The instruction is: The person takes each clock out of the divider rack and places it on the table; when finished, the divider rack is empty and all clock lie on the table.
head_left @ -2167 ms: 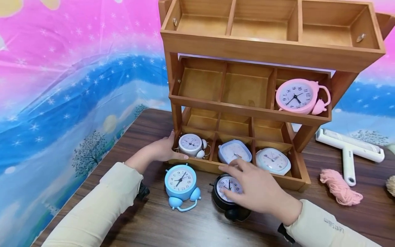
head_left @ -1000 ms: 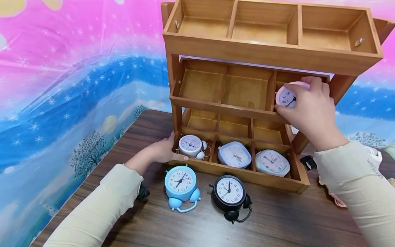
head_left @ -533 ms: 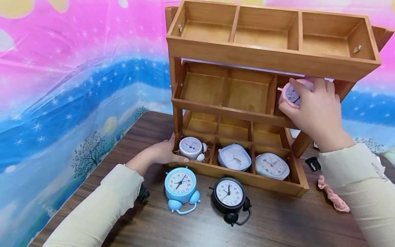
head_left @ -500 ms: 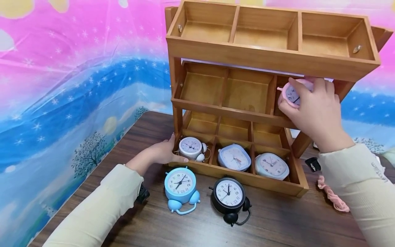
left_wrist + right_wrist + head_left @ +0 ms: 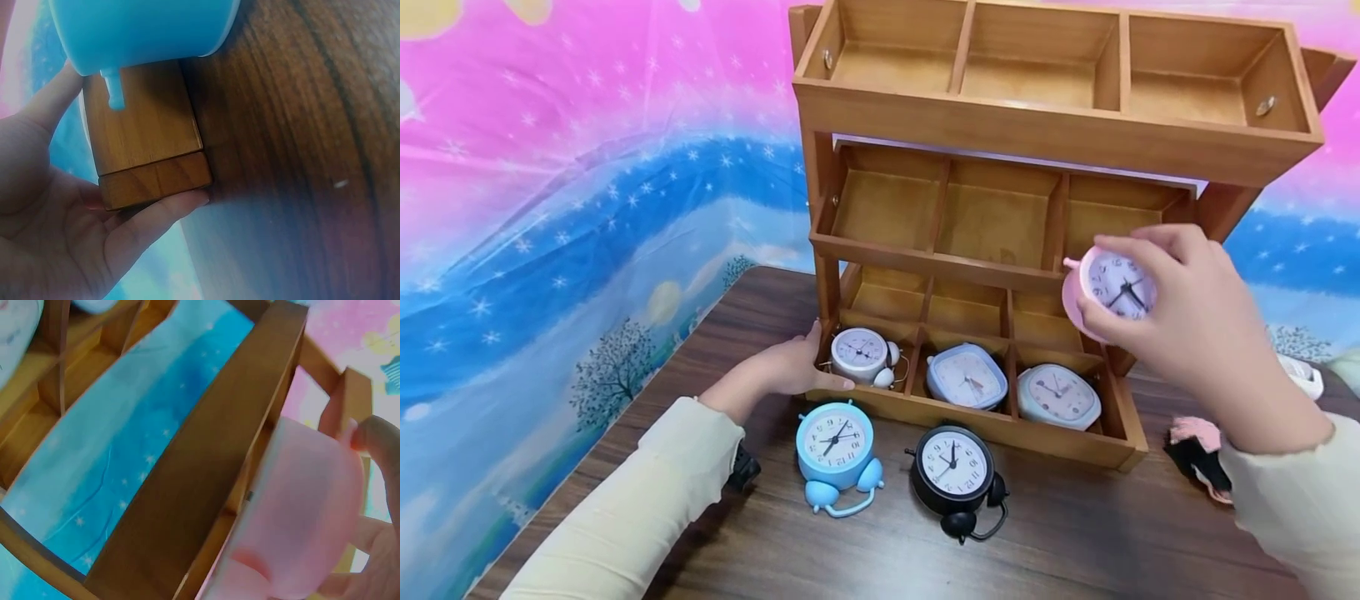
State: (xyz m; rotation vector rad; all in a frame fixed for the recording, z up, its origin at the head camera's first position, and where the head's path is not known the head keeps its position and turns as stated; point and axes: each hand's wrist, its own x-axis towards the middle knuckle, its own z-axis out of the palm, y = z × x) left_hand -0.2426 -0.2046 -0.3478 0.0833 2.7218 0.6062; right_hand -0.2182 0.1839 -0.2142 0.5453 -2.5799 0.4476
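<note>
My right hand [image 5: 1206, 321] pinches a pink twin-bell alarm clock [image 5: 1120, 283] between thumb and fingers, in front of the middle tier of a wooden shelf [image 5: 1037, 125]. The right wrist view shows the pink clock's body large and blurred beside a shelf board. At the lower left corner of the shelf, my left hand [image 5: 786, 367] grips the wood, thumb along the front. A light blue alarm clock [image 5: 835, 442] and a black alarm clock [image 5: 953, 467] lie on the table. The bottom tier holds a white alarm clock [image 5: 859, 348], a periwinkle clock [image 5: 967, 379] and a pale mint clock [image 5: 1060, 396].
Pink yarn [image 5: 1197, 433] lies on the dark wooden table [image 5: 1045, 542], partly hidden by the right wrist. Behind the right arm, a bit of a white roller tool [image 5: 1303, 377] shows. A printed cloth [image 5: 625, 208] hangs behind the table.
My right hand went from near the black clock to the pink clock, gripped it, and lifted it out of the middle tier's right compartment, forward and down. The left hand stayed at the shelf corner.
</note>
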